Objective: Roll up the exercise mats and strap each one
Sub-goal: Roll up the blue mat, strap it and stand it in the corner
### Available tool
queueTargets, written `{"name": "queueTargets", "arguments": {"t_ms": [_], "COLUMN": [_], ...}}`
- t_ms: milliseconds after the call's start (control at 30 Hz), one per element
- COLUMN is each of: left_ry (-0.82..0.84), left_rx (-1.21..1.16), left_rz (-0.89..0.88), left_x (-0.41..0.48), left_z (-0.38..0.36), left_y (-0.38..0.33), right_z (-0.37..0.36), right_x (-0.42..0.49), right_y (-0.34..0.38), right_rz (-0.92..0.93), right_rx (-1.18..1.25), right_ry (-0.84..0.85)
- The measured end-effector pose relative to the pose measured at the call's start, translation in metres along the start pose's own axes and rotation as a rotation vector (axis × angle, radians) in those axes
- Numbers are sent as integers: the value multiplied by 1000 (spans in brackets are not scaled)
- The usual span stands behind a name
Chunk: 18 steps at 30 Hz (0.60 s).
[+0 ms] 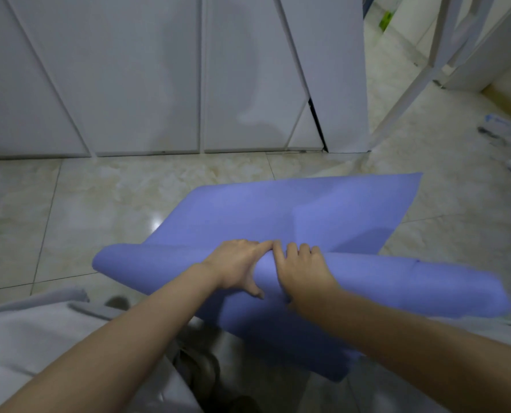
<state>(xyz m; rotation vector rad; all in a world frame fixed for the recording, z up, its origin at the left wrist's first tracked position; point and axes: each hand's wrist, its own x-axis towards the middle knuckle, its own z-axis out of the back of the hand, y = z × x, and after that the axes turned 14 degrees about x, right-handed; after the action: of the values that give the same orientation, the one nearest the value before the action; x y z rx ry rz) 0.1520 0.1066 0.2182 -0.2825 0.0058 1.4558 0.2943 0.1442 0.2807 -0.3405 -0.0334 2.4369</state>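
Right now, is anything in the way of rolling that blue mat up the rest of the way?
Nothing visible. The left hand and right hand grip the roll of the blue mat, and its unrolled stretch ahead lies bare. The white cabinet doors stand beyond its far edge; the litter lies off to the right.

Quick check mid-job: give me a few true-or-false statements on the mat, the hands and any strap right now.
1. The left hand and right hand both grip the mat's rolled part. True.
2. The mat is fully rolled. False: a flat stretch lies open beyond the roll.
3. A strap is fastened round the mat. False: no strap shows.
4. The hands sit at opposite ends. False: they are side by side near the middle.
5. White cabinet doors stand beyond the mat. True.
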Motion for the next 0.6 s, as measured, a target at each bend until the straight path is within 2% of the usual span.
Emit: {"name": "queueTargets", "arguments": {"t_ms": [33,133,333,600], "left_ry": [5,10,-62,-40], "left_rx": [-8,-29,-15,279], "left_rz": [-3,3,44,39], "left_x": [0,1,-8,-22], "left_z": [0,-1,-8,-24], "left_y": [-1,-5,-6,-16], "right_z": [0,8,12,7], "right_x": [-1,3,20,34], "right_y": [1,-8,-23,-30], "right_rz": [18,4,-19,-168], "right_rx": [-9,-8,105,325], "right_ry": [-10,236,291,432]}}
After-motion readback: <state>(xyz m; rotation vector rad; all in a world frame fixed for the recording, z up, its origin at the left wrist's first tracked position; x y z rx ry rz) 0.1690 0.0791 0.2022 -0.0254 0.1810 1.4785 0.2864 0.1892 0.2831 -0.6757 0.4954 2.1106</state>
